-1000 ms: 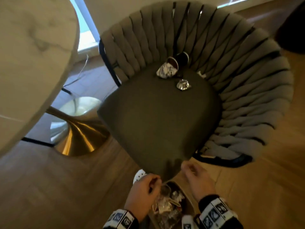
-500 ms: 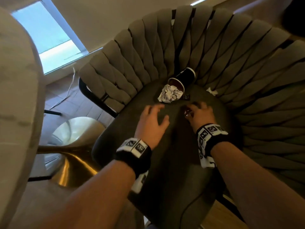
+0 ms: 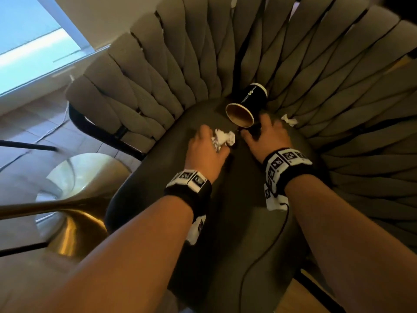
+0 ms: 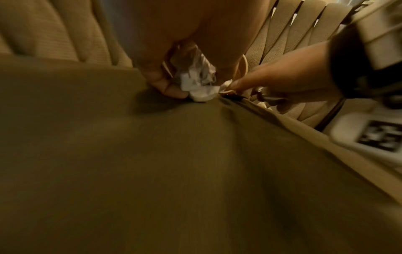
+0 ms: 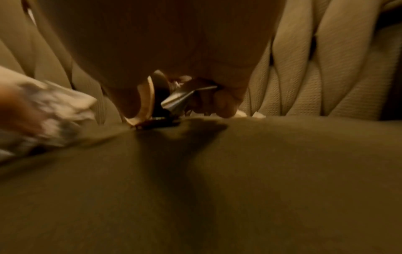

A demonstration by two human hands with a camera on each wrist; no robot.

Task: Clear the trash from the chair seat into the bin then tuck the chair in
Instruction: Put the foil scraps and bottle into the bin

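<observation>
left hand (image 3: 206,150): fingers curled round crumpled paper (image 3: 223,138) on chair seat (image 3: 158,188)
right hand (image 3: 266,134): pinches foil wrapper (image 5: 185,98) beside tipped black cup (image 3: 248,105)

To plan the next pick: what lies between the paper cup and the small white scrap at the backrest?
The right hand; it sits between paper cup and scrap in the head view.

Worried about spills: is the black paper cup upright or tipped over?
Tipped: the black paper cup lies on its side on the chair seat, mouth facing the camera.
</observation>
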